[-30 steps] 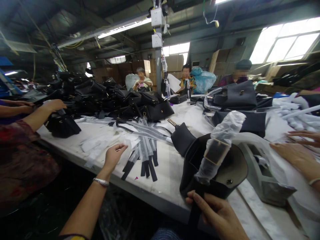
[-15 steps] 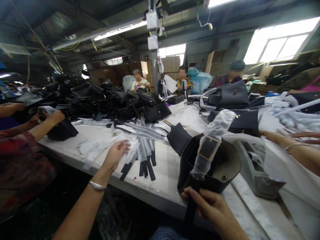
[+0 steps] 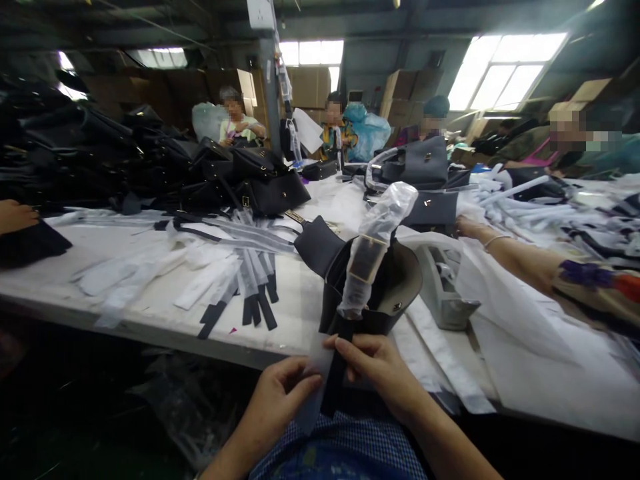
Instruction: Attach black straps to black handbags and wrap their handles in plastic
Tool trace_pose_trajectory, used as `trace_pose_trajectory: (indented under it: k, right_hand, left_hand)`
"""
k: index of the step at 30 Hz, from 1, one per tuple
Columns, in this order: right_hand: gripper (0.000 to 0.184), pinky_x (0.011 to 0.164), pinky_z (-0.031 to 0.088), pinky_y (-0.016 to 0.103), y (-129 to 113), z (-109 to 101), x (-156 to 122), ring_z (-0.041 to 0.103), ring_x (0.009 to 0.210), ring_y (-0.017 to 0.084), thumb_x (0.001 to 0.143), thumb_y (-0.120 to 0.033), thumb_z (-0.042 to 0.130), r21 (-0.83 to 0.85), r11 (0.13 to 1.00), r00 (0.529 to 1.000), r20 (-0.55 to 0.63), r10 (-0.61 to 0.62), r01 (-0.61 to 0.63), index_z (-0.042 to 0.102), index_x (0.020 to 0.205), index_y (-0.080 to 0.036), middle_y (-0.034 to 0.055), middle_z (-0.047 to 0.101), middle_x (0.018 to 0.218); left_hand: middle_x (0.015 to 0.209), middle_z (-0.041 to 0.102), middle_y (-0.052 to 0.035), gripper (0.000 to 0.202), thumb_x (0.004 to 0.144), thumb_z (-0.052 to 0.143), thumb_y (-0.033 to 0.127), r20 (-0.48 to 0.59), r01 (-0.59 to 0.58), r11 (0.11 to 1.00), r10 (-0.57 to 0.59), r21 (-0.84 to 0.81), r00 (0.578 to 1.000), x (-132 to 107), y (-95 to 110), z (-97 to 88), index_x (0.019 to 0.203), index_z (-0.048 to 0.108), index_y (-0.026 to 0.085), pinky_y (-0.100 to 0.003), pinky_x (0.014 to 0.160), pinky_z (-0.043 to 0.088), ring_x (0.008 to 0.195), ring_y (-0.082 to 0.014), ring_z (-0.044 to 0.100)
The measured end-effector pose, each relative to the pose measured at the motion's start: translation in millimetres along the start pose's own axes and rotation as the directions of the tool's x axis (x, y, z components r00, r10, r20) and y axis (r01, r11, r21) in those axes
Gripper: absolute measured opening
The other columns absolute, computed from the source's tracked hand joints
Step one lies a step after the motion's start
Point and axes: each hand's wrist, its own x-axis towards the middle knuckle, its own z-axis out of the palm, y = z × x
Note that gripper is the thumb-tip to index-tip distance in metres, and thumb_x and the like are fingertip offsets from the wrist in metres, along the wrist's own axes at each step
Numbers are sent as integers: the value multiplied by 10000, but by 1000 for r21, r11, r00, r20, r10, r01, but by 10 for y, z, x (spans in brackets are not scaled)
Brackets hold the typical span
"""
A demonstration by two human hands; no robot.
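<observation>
A black handbag (image 3: 333, 293) stands at the table's front edge with its flap up and its pale lining showing. Its black strap (image 3: 336, 373) hangs down toward my lap, and the upper length with a gold buckle is wrapped in clear plastic (image 3: 373, 247). My right hand (image 3: 367, 357) pinches the strap just below the wrapped part. Beside it, my left hand (image 3: 287, 393) is closed on a thin white translucent sheet (image 3: 313, 393), held along the strap's left side.
Left of the bag lie wrapped black strips (image 3: 257, 303) and white sheets (image 3: 200, 263). A grey tape dispenser (image 3: 445, 287) stands to the right, near a co-worker's arm (image 3: 520, 257). Black bags (image 3: 270, 190) are heaped at the back left. Another person's hand (image 3: 17, 217) shows at far left.
My left hand has moved from the white sheets on the table to the strap, bringing a white sheet with it. My right hand still holds the strap. The view has turned right and down.
</observation>
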Motion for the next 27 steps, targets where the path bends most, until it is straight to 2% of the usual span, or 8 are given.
trace_pose_trajectory:
  k: [2,4,8,11,13,17,23,27]
  right_hand:
    - [447,550,350,231,25,10,4,460,530,96,839,-566,660,-33,999,999,-25,-25,24,784,855,-137,-27,528,519]
    - [443,556,355,235,38,20,10,466,538,101,842,-563,659,-68,997,998,-47,-41,38,789,845,-139,-23,536,523]
    - [440,588,375,238,-2,22,5,471,553,104,843,-560,659,-88,995,997,-61,-56,50,796,825,-142,-28,520,523]
    - [440,593,374,238,-49,13,-17,474,559,105,848,-560,653,-47,999,999,-32,-23,22,797,951,-158,-32,517,526]
    - [443,594,369,245,-43,15,-27,469,557,108,855,-555,646,0,1000,999,-41,-15,15,784,1032,-172,-37,498,512]
    - [385,640,389,266,83,57,-11,460,566,115,861,-519,661,135,988,990,-127,-57,74,793,988,-180,-32,499,503]
    - [304,664,419,229,200,163,38,428,556,68,849,-478,702,374,918,979,-197,-57,129,789,986,-221,28,728,769]
    - [275,662,437,206,161,213,63,416,543,39,841,-457,722,450,880,970,-238,-48,154,788,975,-227,50,759,980]
  left_hand:
    - [1043,761,-76,302,839,687,384,4,-19,997,20,-70,1000,33,47,53,1069,739,194,-323,877,525,983,-255,691]
    - [1075,759,-83,334,841,683,405,-60,-39,993,32,-111,998,69,91,83,1096,733,196,-330,892,527,1000,-259,693]
    - [901,778,-70,269,832,692,424,-193,-39,997,25,-66,981,97,106,70,915,773,181,-300,786,541,855,-238,708]
    - [755,752,-54,257,785,741,419,-205,20,996,-37,-84,978,46,62,4,789,759,162,-264,657,521,701,-198,678]
    - [705,734,-44,249,748,777,398,-205,52,992,-75,-117,976,-16,18,-49,734,742,152,-246,623,502,652,-174,653]
    - [704,730,-29,213,718,809,344,-214,79,983,-114,-166,970,-153,-103,-126,723,723,149,-225,643,493,652,-147,642]
    - [759,760,-48,134,709,802,258,-199,123,983,-148,-132,969,-292,-231,-164,765,746,149,-229,696,508,715,-163,678]
    - [767,773,-50,97,708,783,231,-173,158,974,-185,-159,967,-346,-241,-191,769,760,160,-228,687,514,713,-165,690]
